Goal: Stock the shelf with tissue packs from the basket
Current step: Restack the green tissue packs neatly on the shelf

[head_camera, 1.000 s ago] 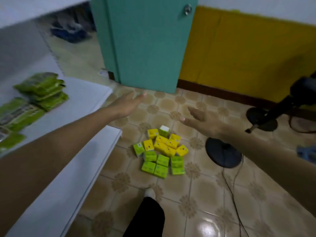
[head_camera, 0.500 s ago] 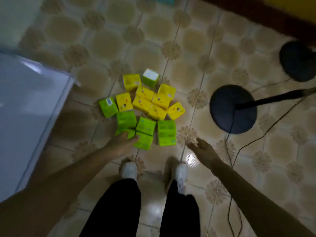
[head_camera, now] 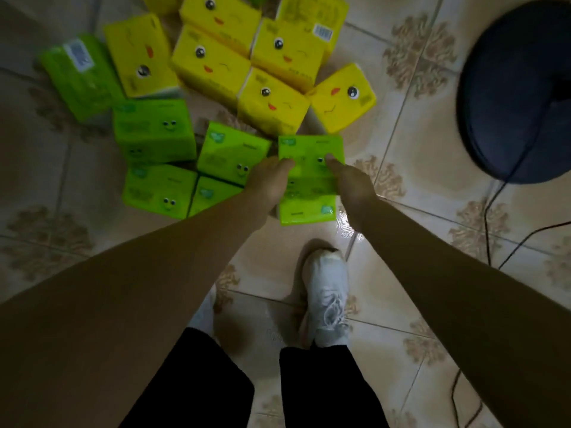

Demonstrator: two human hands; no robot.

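Several green and yellow tissue packs lie in a cluster on the tiled floor. The nearest green tissue pack (head_camera: 310,149) sits at the cluster's front right, on top of another green one (head_camera: 306,211). My left hand (head_camera: 268,183) holds its left side and my right hand (head_camera: 350,183) holds its right side, fingers laid over the top. More green packs (head_camera: 154,131) lie to the left, yellow packs (head_camera: 272,103) behind. No shelf or basket is in view.
A dark round fan base (head_camera: 519,94) stands at the right, with a black cable (head_camera: 494,217) trailing across the floor tiles. My white shoes (head_camera: 326,298) and black trousers are just below the packs.
I have bent down much closer to the packs. Both hands moved forward from the floor in front of the cluster onto the front right green pack, one on each side.
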